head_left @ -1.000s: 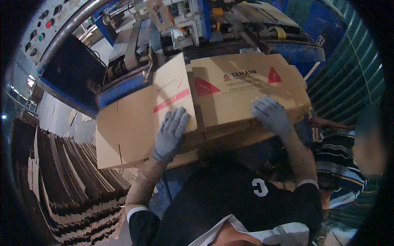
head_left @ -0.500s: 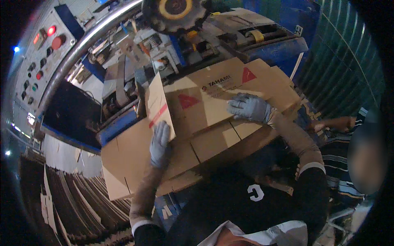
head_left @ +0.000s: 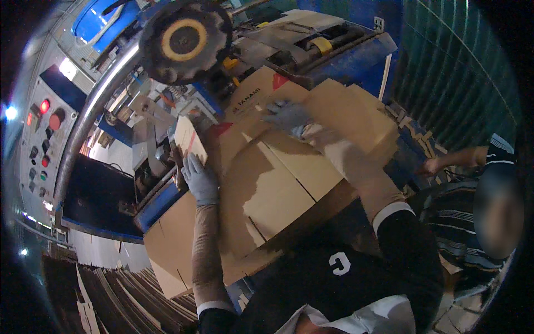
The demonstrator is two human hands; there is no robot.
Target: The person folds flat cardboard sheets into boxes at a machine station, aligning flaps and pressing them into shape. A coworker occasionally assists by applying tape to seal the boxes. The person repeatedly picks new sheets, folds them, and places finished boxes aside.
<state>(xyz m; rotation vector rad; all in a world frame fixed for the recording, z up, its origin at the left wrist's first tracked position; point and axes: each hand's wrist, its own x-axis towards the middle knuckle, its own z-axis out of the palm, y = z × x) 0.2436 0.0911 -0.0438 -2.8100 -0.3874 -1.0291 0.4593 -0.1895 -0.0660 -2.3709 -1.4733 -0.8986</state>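
A printed brown cardboard sheet (head_left: 245, 139) lies partly in the machine, on top of other creased cardboard sheets (head_left: 278, 183). My left hand (head_left: 200, 181), in a grey glove, has its fingers stretched out against a raised flap (head_left: 189, 140) with a red stripe at the sheet's left end. Its thumb is hard to make out. My right hand (head_left: 287, 118), gloved alike, lies flat on the printed sheet near a red triangle, fingers extended. The sheet's far edge is hidden by the machine.
A large dark wheel (head_left: 184, 42) with a yellow ring hangs over the machine's blue frame (head_left: 356, 64). The control panel (head_left: 47, 139) stands left behind a metal rail. Stacked cardboard (head_left: 122, 295) fills the lower left. A co-worker in a striped shirt (head_left: 456, 222) is close at right.
Both hands have moved forward with the printed sheet, which now reaches farther into the machine. The view has shifted, bringing more of the wheel into sight.
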